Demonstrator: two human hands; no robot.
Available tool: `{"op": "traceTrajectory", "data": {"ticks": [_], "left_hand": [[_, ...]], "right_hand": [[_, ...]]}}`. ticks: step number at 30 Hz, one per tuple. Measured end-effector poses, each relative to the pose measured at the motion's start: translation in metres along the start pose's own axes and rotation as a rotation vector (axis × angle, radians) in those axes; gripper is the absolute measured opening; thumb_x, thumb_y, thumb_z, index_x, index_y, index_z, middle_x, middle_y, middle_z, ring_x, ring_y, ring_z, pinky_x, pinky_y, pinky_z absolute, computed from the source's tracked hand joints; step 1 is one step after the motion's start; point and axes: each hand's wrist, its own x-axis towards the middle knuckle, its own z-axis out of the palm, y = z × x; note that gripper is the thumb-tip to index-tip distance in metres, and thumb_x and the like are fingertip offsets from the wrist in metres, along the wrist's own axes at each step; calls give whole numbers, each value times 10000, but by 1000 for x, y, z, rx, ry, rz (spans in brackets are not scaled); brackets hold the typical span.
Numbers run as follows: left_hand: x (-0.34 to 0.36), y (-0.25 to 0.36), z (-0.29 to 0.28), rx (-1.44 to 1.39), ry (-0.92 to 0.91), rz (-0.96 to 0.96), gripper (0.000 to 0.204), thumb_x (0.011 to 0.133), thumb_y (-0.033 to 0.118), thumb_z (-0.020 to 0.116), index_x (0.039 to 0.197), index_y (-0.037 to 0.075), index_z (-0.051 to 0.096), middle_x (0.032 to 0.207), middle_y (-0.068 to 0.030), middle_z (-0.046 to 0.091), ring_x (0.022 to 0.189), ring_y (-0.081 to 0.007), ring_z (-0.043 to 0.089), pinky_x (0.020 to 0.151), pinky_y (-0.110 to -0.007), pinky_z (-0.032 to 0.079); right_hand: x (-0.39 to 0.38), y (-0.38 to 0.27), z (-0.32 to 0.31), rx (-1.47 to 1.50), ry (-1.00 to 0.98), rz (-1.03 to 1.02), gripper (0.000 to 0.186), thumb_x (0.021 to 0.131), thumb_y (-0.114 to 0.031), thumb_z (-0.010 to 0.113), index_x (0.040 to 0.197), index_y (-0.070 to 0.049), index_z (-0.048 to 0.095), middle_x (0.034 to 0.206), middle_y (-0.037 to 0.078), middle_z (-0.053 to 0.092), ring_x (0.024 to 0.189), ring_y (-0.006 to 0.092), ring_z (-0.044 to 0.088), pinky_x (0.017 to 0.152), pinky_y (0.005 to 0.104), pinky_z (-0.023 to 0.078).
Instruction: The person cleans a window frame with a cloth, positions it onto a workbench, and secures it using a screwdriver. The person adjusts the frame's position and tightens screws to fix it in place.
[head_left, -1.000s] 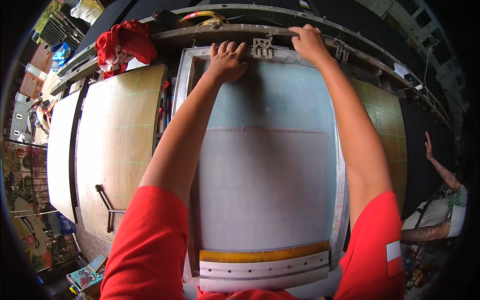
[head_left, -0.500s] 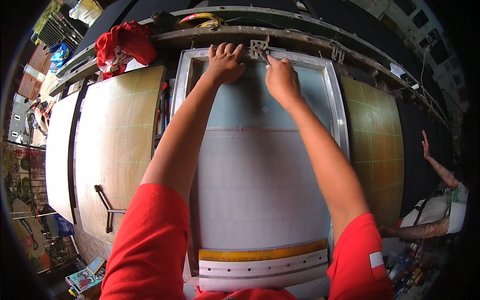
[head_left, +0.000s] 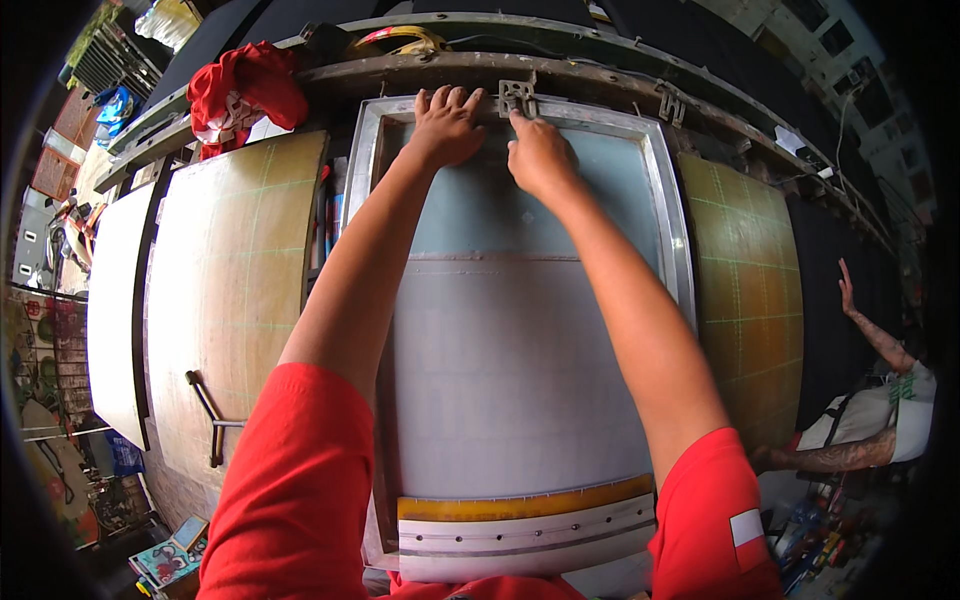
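A silk-screen frame [head_left: 683, 250] of grey metal with a pale mesh lies in front of me. My left hand [head_left: 448, 130] rests on its far edge, left of the middle, fingers spread and holding nothing. A slotted metal bracket [head_left: 516, 92] sits at the far rail, just beyond the frame. At its near side is my right hand [head_left: 541, 155], the index finger reaching to the bracket and the other fingers curled. Whatever those fingers hold is hidden. Across the near end of the frame lies a squeegee [head_left: 525, 535] with an amber blade and a pale, bolted holder.
Boards with green grid lines flank the frame, one left [head_left: 235, 260] and one right [head_left: 745, 290]. A three-armed wrench [head_left: 213, 420] lies on the left board. Red cloth [head_left: 245, 90] hangs over the rail [head_left: 440, 70]. Another person's arm [head_left: 880, 340] reaches in at right.
My right hand has shifted slightly left, closer to the bracket. The metal tool visible between that hand and the bracket before is now out of sight. My left hand stays in place.
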Motion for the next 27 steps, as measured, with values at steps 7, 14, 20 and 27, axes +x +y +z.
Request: {"op": "traceTrajectory", "data": {"ticks": [7, 14, 20, 27], "left_hand": [[0, -4, 4, 34, 41, -5, 613, 821, 366, 487, 1370, 140, 333, 1354, -161, 379, 1310, -332, 277, 1052, -591, 115], [5, 6, -1, 10, 18, -2, 605, 828, 366, 483, 1369, 146, 327, 1350, -157, 381, 1307, -327, 275, 1053, -588, 108], [2, 3, -3, 21, -15, -24, 608, 831, 371, 469, 1375, 143, 323, 1357, -157, 377, 1316, -320, 260, 1062, -571, 91], [3, 3, 1, 11, 12, -36, 611, 826, 372, 465, 1375, 139, 330, 1374, -169, 362, 1323, -331, 251, 1070, -567, 85]], "right_hand": [[22, 45, -23, -179, -120, 2, 477, 819, 8, 413, 1215, -222, 547, 1071, 135, 610, 967, 324, 592, 820, 438, 483], [90, 101, -45, -233, 235, -244, 176, 801, -101, 500, 910, -67, 635, 934, 158, 641, 924, 319, 604, 792, 428, 477], [68, 64, -12, 207, 69, 257, 360, 693, -461, 707, 764, -116, 634, 737, 75, 660, 753, 261, 647, 665, 387, 489], [62, 44, -7, 99, 73, 287, 236, 743, -350, 682, 838, -134, 670, 799, 88, 671, 803, 281, 645, 692, 401, 502]]}}
